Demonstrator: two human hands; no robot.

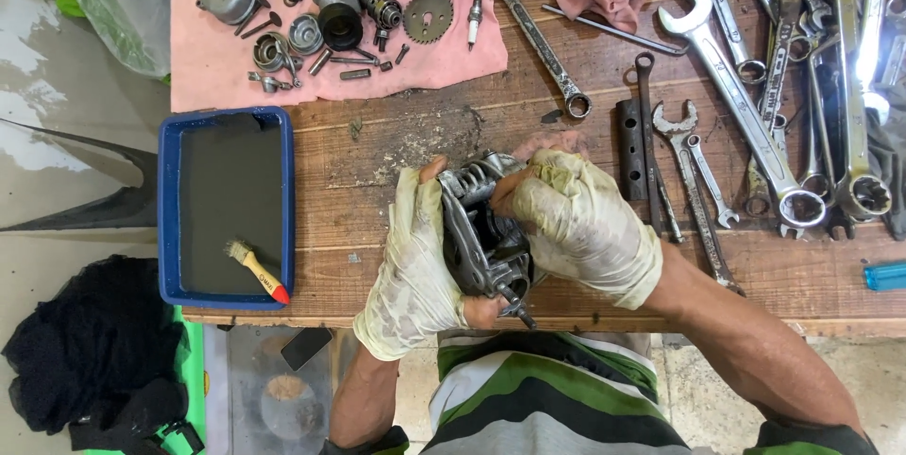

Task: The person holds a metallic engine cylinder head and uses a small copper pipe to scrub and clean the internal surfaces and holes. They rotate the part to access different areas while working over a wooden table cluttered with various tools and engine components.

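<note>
Engine part (481, 228) gripped by both gloved hands.

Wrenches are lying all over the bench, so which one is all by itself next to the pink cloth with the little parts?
The combination wrench, lying slanted on bare wood right of the pink cloth. The others crowd together at the far right.

A mechanic's workshop: right of the hands, greasy spanners (755, 125) crowd a worn wooden bench (396, 143); above them dismantled engine parts (330, 25) lie on pink cloth (212, 68); left, a blue wash tray (170, 219).
</note>
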